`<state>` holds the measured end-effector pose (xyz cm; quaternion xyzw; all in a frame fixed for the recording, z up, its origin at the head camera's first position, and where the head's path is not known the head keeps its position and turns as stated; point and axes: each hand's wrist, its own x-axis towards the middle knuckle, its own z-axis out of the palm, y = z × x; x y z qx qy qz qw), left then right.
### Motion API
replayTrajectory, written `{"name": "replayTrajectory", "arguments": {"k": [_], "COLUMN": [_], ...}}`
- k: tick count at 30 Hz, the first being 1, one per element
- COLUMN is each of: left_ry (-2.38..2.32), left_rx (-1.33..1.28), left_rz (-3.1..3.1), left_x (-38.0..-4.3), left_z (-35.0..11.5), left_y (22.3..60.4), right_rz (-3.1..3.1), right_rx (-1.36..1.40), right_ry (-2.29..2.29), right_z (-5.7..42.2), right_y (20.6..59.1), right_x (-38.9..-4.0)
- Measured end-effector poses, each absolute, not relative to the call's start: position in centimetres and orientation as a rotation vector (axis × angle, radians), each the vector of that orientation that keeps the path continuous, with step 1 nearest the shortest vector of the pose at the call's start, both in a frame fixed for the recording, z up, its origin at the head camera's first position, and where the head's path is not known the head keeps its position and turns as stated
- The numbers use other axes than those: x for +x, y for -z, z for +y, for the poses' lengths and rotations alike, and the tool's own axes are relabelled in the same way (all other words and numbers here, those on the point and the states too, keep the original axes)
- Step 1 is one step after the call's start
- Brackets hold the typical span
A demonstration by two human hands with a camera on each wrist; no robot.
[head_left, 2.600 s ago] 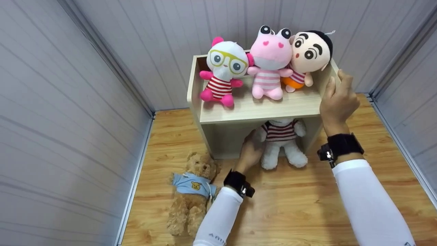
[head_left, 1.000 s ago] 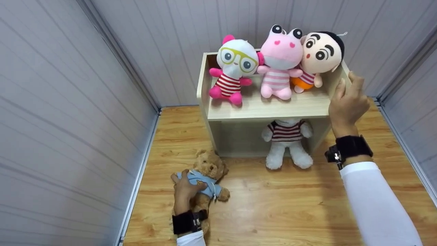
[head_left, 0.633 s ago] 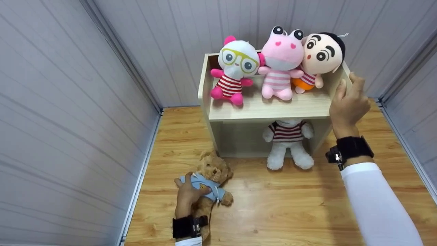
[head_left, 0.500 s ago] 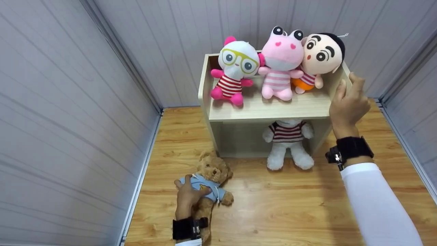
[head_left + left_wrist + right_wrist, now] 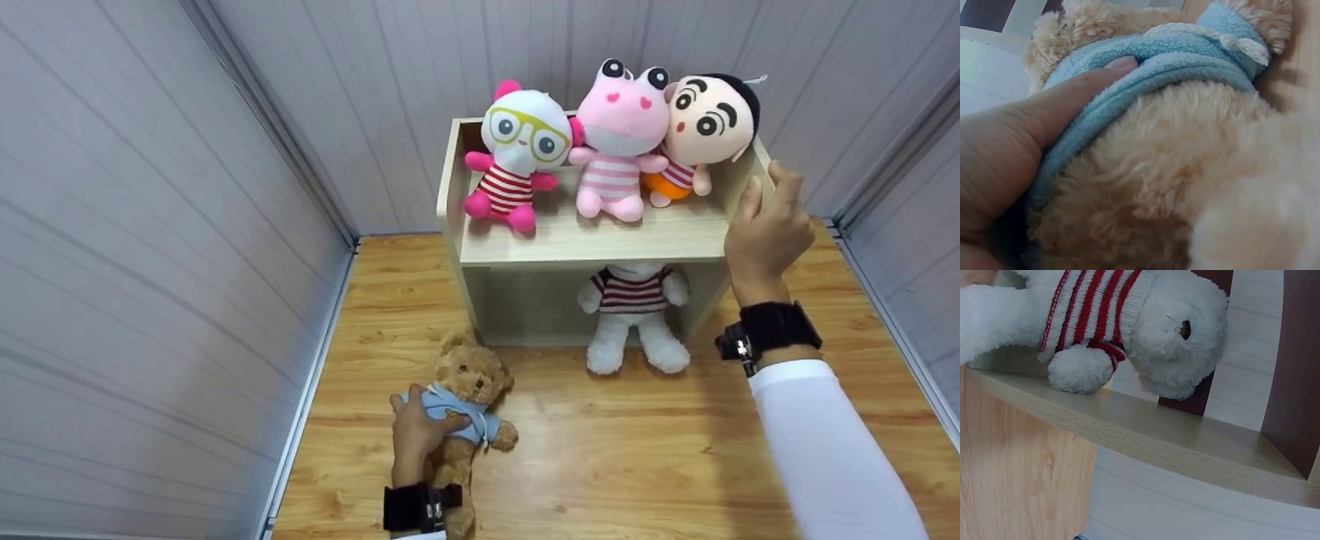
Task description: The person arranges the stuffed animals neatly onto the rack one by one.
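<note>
My left hand [image 5: 418,431] grips a brown teddy bear [image 5: 472,371] in a light blue shirt round its body. In the left wrist view the thumb lies over the bear's blue shirt [image 5: 1185,64], while the other fingers are hidden. The bear is at the front left of a small wooden shelf [image 5: 577,247]. My right hand [image 5: 769,232] holds the top of the shelf's right side panel, thumb on the inner side. A white plush bear [image 5: 634,292] in a red-striped sweater sits in the lower compartment, its head hidden from above but visible in the right wrist view.
On the top shelf sit a pink-and-white panda plush [image 5: 521,150], a pink frog-like plush [image 5: 619,142] and a black-haired boy doll [image 5: 709,127]. Grey panelled walls [image 5: 150,262] enclose the wooden floor [image 5: 600,465] at the left, back and right.
My left hand has left the white bear's side, moved to the brown teddy bear and taken hold of it. The teddy has turned and shifted slightly right. My right hand stays on the shelf.
</note>
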<state>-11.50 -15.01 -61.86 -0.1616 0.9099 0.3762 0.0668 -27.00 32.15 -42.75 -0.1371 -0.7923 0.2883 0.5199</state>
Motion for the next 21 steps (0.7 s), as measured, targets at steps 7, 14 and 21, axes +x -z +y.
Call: {"name": "replayTrajectory", "arguments": {"k": [7,14,21], "left_ry": [-1.172,-1.245,-1.403], "left_rx": [-0.469,-0.437,-0.363], "left_rz": [2.760,2.779,2.867], "left_x": [-11.7,-12.2,-14.2], "left_z": [-13.6,-10.9,-7.8], "left_y": [62.5,62.5,61.8], "right_rz": [-1.885,-1.906,-1.908], "right_rx": [-0.347,-0.337,-0.333], "right_ry": [-0.689,-0.693,-0.689], "right_z": [32.0,31.9,32.0], "right_y": [42.9,42.9,42.7], "right_x": [-26.9,-27.0,-26.9]}}
